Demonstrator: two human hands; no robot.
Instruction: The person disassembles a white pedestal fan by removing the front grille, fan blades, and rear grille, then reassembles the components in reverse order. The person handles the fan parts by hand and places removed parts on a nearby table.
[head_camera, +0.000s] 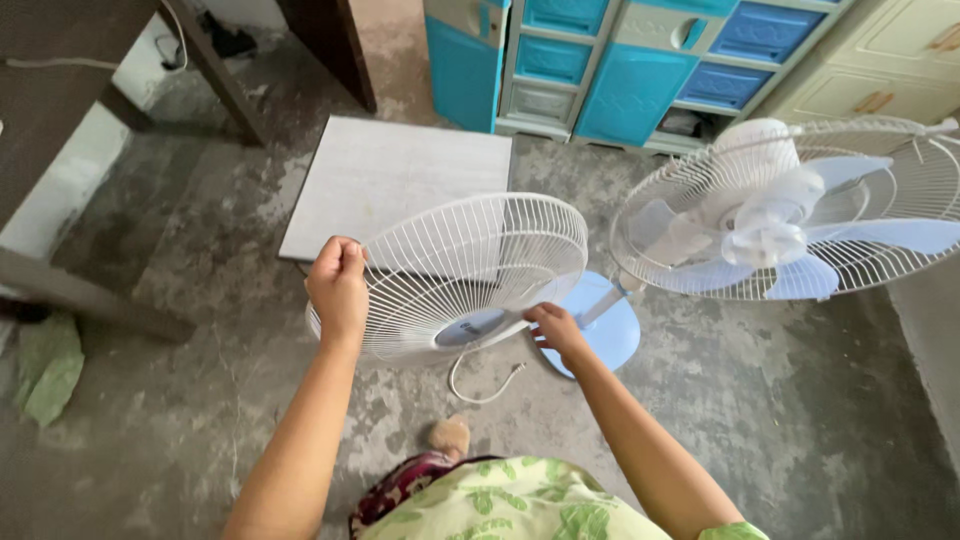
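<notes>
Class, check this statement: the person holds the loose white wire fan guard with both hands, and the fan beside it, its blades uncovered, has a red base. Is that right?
Not quite. The head view shows the base of the fan is light blue, not red. The rest stands: the left hand and the right hand both hold the loose white wire fan guard, and the fan's blades are uncovered.

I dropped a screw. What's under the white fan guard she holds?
Through the fan guard: concrete floor, white cord, tile edge. No screw visible; hub disc hides some floor.
</notes>
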